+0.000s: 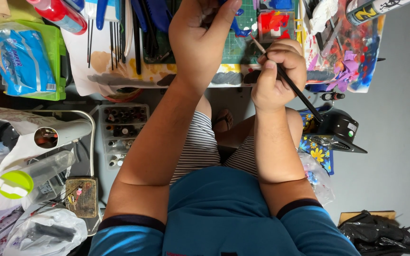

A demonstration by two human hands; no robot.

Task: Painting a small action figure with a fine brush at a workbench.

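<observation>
My right hand (277, 76) is closed around a thin black paintbrush (294, 90), whose tip points up and left toward the object in my other hand. My left hand (204, 38) is raised over the green cutting mat (236, 45), its fingers curled around a small blue object (240, 29) that is mostly hidden by the thumb and palm. The two hands sit close together, a few centimetres apart. Red and blue paint fills a small palette (274, 23) just beyond the brush tip.
A paint-stained white sheet (100, 66) covers the table edge. Black tools lie in a row at top centre. A green box with a blue packet (22, 59) sits left. Below it are a drawer of small bottles (122, 132), plastic bags and cans. A black device (340, 128) stands right.
</observation>
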